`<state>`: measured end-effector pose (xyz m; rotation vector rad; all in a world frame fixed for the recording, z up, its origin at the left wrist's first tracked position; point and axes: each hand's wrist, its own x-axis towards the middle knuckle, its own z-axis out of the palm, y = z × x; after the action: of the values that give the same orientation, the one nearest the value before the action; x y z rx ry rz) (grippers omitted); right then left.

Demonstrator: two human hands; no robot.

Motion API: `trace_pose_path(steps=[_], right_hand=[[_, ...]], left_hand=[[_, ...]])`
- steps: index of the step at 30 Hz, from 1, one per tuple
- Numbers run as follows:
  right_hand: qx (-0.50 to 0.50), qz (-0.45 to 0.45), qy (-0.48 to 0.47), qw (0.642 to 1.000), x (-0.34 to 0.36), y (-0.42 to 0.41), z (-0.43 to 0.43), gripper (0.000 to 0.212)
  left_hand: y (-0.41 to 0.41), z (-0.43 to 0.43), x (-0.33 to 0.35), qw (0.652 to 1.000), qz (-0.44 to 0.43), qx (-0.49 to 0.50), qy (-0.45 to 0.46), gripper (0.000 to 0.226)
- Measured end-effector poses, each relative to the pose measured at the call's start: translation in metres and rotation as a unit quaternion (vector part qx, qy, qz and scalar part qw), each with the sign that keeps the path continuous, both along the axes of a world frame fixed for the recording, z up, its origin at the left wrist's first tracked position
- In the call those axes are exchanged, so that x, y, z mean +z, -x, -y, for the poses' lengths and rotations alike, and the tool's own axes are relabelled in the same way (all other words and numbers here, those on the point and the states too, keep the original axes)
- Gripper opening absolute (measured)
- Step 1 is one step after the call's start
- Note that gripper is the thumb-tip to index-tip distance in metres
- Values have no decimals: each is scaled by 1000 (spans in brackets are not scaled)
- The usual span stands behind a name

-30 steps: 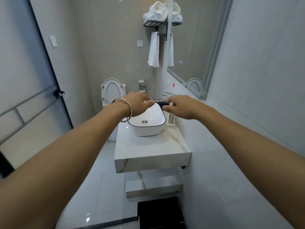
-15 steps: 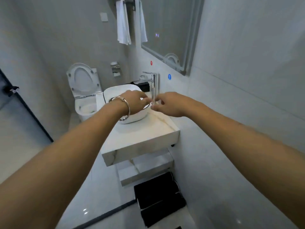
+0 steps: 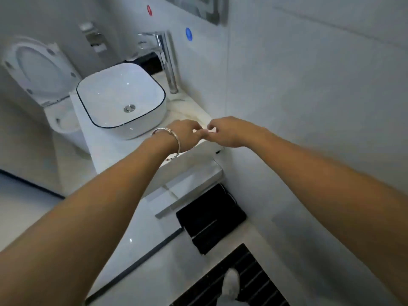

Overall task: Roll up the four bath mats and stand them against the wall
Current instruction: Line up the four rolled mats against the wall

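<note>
Head view shows us two dark mats on the floor. One black bath mat (image 3: pixel 210 214) lies against the base of the right wall, just below the lower shelf (image 3: pixel 189 191) of the vanity; it looks folded, a pale line crossing it, its surface plain and matte. A second, ribbed black mat (image 3: pixel 249 277) lies nearer us at the bottom edge of the frame, with dark raised stripes, and one pale shoe (image 3: pixel 230 286) stands on it. We see no other mats.

Above them our two hands meet over the front right corner of the desk (image 3: pixel 106 149). Our left hand (image 3: pixel 183 135), with one silver bangle (image 3: pixel 170 142) at the wrist, and our right hand (image 3: pixel 225 132) are loosely curled, fingertips almost touching; neither grip holds anything we can make out.

On the desk sits one white basin (image 3: pixel 121 98) with a dark rim, one chrome tap (image 3: pixel 167 60) behind it. One toilet (image 3: pixel 42 76), lid up, stands beyond the desk's far left edge.
</note>
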<state>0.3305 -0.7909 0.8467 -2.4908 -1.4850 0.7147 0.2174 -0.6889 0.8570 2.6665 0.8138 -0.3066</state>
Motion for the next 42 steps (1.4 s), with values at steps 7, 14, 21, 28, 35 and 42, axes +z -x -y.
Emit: trace_pose_path(steps=[7,14,21,28,35,42], right_hand=[[-55,-64,60,995,-70,4,2,51],[-184,-118,61,974,-143,38,-9,50],[-273,-154,105,944,-257,108,-16,42],[-336,-229,164,899,-368,153,5,48],[-354,-304,171,868,-524,174,23,52],[-344,-339,165,860,-646,201,43,54]], left_hand=[[-9,-14,-74,996,-69,-31,51,43],[2,-38,-152,985,-101,-101,97,44],[45,-58,-259,965,-148,-156,147,46],[81,-52,-379,950,-207,-161,171,46],[110,-11,-519,939,-256,-82,213,45],[129,13,-636,940,-257,-27,222,46]])
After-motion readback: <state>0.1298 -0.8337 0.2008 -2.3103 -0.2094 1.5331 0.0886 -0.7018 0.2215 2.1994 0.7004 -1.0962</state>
